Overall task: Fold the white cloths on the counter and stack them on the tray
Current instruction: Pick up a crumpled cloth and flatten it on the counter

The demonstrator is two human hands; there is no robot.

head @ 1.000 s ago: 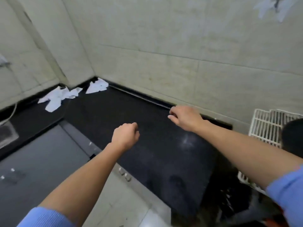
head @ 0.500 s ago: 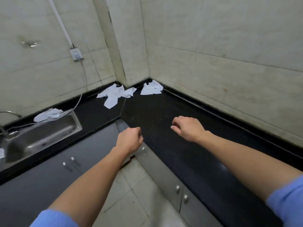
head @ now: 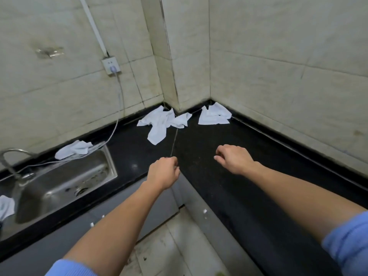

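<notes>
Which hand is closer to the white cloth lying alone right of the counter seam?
Right. The right hand is in front of the cloth, slightly to its right; the left hand is farther back, off to its left.

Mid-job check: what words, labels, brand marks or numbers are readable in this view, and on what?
None can be read.
The wall socket shows no legible marking.
The white cloths look plain.
The sink and counter show no stamp or label.
</notes>
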